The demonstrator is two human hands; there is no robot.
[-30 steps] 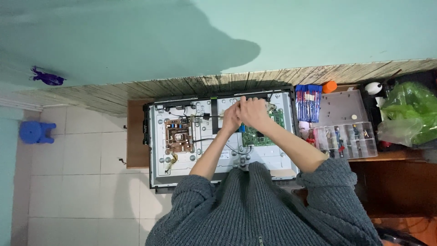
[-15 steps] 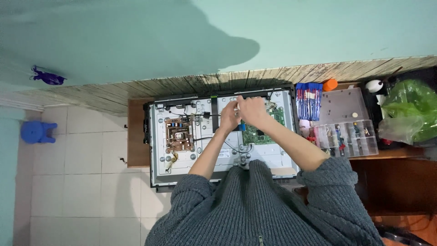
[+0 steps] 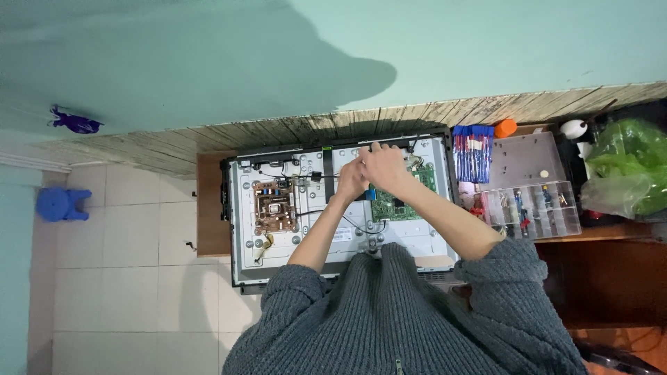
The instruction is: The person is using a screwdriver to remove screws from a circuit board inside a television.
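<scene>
A flat screen set lies face down with its back cover off, showing a metal chassis [image 3: 278,257]. On it sit a brown circuit board [image 3: 273,206] at the left and a green circuit board [image 3: 397,201] at the right. My left hand [image 3: 351,182] and my right hand [image 3: 383,167] are pressed together over the upper middle of the chassis, beside the green board and near a black strap [image 3: 327,165]. Fingers of both hands are curled close on something small that I cannot make out. Black wires [image 3: 311,208] run between the boards.
A clear plastic parts organiser [image 3: 531,208] with its lid open stands to the right, next to a set of blue-handled tools [image 3: 472,153]. A green plastic bag [image 3: 629,173] lies at the far right. A blue stool [image 3: 62,205] stands on the tiled floor at the left.
Both hands have stayed over the same spot near the green board, shifting only slightly toward the upper edge of the chassis.
</scene>
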